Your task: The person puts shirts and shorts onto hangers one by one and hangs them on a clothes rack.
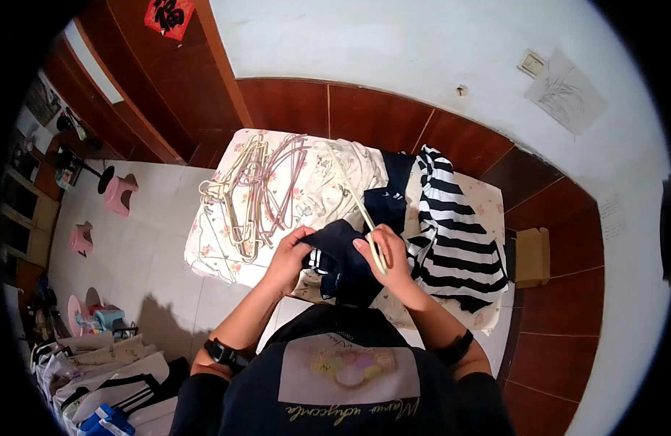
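Note:
My left hand (287, 260) is closed on the edge of a dark navy garment (343, 251), which hangs in front of my chest. Some white stripes show at the garment near my left fingers. My right hand (388, 256) grips a pale yellow-green clothes hanger (359, 202), tilted with one end pointing away from me. Those right fingers also lie against the garment; whether they pinch it I cannot tell. Just beyond my hands, more navy cloth (388, 206) lies on the table, next to a black-and-white striped garment (455, 236).
Several hangers (255, 189) lie piled on the left of the table, whose floral cover (205, 232) shows at its edge. A cardboard box (532, 258) stands at the right wall. Pink stools (119, 196) and a heap of bags and cloth (110, 385) are on the left floor.

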The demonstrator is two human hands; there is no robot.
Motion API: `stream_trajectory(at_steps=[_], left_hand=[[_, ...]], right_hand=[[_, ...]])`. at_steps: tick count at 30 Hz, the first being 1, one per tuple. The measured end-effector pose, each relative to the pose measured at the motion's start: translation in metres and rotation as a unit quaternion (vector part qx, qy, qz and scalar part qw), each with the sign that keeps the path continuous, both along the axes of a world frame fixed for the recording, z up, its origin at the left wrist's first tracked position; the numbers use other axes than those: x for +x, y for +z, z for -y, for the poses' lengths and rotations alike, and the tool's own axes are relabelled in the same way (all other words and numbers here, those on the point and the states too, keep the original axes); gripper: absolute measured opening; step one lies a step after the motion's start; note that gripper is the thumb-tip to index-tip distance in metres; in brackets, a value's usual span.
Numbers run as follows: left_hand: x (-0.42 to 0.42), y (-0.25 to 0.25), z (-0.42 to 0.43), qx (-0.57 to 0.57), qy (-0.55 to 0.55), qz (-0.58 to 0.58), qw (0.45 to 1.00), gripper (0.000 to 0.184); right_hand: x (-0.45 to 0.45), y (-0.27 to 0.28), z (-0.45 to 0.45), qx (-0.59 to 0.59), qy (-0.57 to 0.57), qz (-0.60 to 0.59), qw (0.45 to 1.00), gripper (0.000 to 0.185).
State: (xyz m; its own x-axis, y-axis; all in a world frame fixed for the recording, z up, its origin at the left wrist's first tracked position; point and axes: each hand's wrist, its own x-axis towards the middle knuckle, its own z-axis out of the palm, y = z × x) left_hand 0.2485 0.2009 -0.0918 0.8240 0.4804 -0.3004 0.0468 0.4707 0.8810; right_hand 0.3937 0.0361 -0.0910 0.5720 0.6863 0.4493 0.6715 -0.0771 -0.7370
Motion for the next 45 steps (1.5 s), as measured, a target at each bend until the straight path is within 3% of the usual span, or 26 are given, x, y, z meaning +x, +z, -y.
stream_trajectory(at_steps=[2,6,9,10,13,14,20,23,25,28,30,31,32,34,40,45], left_hand=[[-0.003,0.016,-0.011,-0.057,0.006,-0.033,0.998,0.025],[-0.001,0.041,-0.015,-0.115,0.069,-0.023,0.991,0.026],[0.001,0.051,-0.007,-0.100,0.028,0.024,0.994,0.024],[0.002,0.052,-0.001,-0.098,0.024,0.024,0.995,0.024],[0.007,0.061,0.025,0.029,-0.070,0.048,0.996,0.019],[0.006,0.056,0.029,0.067,-0.095,0.042,0.992,0.019],[-0.010,0.084,0.079,0.044,-0.058,0.102,0.992,0.022],[-0.032,0.096,0.089,0.033,0.046,0.096,0.994,0.052],[-0.047,0.112,0.094,0.040,0.173,0.128,0.976,0.050],[-0.081,0.132,0.087,0.131,0.244,0.143,0.950,0.037],[-0.115,0.131,0.077,0.239,0.168,0.139,0.946,0.027],[-0.124,0.139,0.084,0.244,0.181,0.133,0.943,0.027],[-0.131,0.152,0.096,0.262,0.212,0.102,0.936,0.023],[-0.155,0.161,0.097,0.311,0.242,0.053,0.917,0.019],[-0.235,0.208,0.080,0.377,0.336,0.069,0.861,0.020],[-0.325,0.240,0.086,0.438,0.358,0.082,0.821,0.024]], right_hand=[[-0.001,-0.007,-0.014,0.054,-0.009,-0.045,0.997,0.029],[-0.011,-0.001,-0.020,0.034,0.000,-0.107,0.994,0.039],[-0.024,0.000,-0.015,0.053,0.052,-0.071,0.995,0.065],[-0.026,0.005,-0.014,0.089,0.062,0.035,0.993,0.067],[-0.027,0.002,-0.001,0.106,0.076,0.085,0.988,0.059],[-0.027,0.004,0.006,0.060,0.066,0.069,0.994,0.055],[-0.013,0.008,0.055,0.071,-0.014,0.073,0.995,0.043],[0.000,0.004,0.094,0.045,-0.026,0.043,0.998,0.043],[0.014,0.004,0.118,0.046,-0.028,0.059,0.997,0.043],[0.048,-0.002,0.134,0.058,-0.042,0.072,0.995,0.041],[0.066,0.015,0.134,0.050,-0.003,0.037,0.998,0.043],[0.070,0.026,0.128,0.125,-0.008,0.160,0.979,0.043],[0.073,0.053,0.124,0.063,0.038,0.090,0.993,0.042],[0.078,0.093,0.104,0.075,0.079,0.176,0.978,0.040],[0.013,0.226,0.075,0.109,0.165,0.229,0.953,0.032],[-0.056,0.273,0.056,0.138,0.172,0.235,0.947,0.028]])
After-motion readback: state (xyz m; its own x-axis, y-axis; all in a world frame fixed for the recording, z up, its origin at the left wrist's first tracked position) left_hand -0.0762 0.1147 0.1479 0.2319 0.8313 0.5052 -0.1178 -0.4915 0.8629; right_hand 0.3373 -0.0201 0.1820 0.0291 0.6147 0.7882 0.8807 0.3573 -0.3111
